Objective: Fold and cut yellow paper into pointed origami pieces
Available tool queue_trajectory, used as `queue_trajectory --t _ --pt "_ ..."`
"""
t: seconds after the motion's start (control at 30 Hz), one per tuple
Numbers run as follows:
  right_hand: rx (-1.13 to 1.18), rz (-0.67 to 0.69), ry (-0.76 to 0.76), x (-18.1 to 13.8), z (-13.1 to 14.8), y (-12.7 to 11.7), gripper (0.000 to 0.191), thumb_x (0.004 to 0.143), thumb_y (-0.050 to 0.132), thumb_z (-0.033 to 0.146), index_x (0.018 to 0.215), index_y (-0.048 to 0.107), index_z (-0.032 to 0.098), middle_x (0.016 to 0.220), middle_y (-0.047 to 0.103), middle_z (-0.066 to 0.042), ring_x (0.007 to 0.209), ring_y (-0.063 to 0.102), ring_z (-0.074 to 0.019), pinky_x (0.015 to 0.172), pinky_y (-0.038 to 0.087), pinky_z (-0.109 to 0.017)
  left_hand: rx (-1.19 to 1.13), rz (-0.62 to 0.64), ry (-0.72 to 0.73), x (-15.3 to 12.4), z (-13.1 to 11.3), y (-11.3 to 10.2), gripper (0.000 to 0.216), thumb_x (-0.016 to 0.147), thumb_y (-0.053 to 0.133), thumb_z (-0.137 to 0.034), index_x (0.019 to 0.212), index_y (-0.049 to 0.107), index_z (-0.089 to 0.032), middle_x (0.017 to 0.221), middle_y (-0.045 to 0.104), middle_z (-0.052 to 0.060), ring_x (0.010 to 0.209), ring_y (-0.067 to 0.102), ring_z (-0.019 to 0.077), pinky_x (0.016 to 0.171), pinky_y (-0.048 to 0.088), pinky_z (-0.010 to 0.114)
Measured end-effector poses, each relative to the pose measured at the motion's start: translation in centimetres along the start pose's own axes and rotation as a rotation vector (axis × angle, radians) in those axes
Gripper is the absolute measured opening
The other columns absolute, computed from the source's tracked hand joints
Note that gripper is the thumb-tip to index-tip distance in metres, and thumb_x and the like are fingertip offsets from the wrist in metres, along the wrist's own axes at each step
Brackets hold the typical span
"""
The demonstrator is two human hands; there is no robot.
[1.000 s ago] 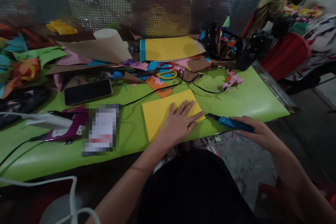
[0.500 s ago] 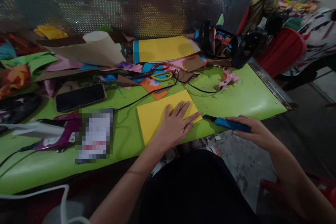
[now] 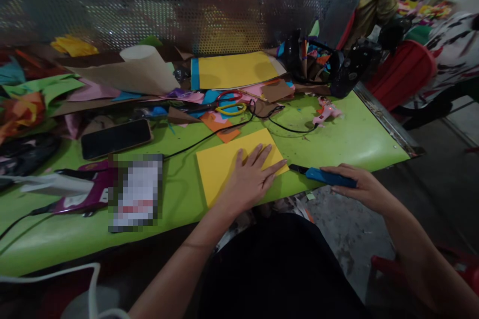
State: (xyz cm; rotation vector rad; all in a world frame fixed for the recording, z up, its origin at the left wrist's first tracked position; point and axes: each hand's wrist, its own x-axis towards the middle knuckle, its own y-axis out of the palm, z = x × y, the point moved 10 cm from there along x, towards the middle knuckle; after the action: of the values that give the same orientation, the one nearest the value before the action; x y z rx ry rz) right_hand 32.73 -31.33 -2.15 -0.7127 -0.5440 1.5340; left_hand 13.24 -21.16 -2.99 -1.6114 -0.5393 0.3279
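My left hand point(image 3: 251, 175) lies flat on a yellow sheet of paper point(image 3: 217, 169), its fingers spread toward the sheet's right side. That paper rests on the green tabletop near the front edge; whether it is folded or stacked I cannot tell. In my right hand point(image 3: 359, 183) is a blue-handled utility knife point(image 3: 325, 176), gripped by its handle. Its dark tip points left and sits just beside the paper's right corner, close to my left fingertips.
Behind the paper lie scissors with red and yellow handles point(image 3: 231, 109), orange scraps point(image 3: 224, 132) and a pink glue gun point(image 3: 326, 112) on a black cord. Leftward are a phone point(image 3: 116, 139) and a purple power strip point(image 3: 86, 192). A red chair point(image 3: 407, 72) stands beyond the table's right end.
Almost nothing differs. The hands, paper and knife keep the same places, and the whole view has shifted very slightly.
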Motion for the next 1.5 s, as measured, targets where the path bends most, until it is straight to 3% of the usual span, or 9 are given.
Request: queue_trajectory --t 0.6,1.5 --pt "-0.037 0.015 -0.015 0.4 0.7 0.3 0.048 0.089 0.058 0.049 0.130 0.062 0.026 0.102 0.067 -0.009 0.088 0.065 -0.0253 0.078 0.051 -0.037 -0.003 0.008 -0.004 0.1 -0.1 -0.2 0.046 0.100 0.036 -0.038 0.145 0.039 -0.046 0.160 0.030 0.004 0.146 0.029 0.0321 0.111 0.028 0.065" --pt "-0.008 0.079 -0.025 0.5 2.3 2.5 0.045 0.091 0.058 0.045 0.132 0.060 0.027 0.113 0.067 -0.009 0.098 0.066 -0.0258 0.087 0.051 -0.038 -0.025 0.023 -0.019 0.0 -0.2 -0.2 0.045 0.101 0.034 -0.040 0.145 0.038 -0.045 0.161 0.028 0.005 0.147 0.028 0.0320 0.111 0.027 0.066"
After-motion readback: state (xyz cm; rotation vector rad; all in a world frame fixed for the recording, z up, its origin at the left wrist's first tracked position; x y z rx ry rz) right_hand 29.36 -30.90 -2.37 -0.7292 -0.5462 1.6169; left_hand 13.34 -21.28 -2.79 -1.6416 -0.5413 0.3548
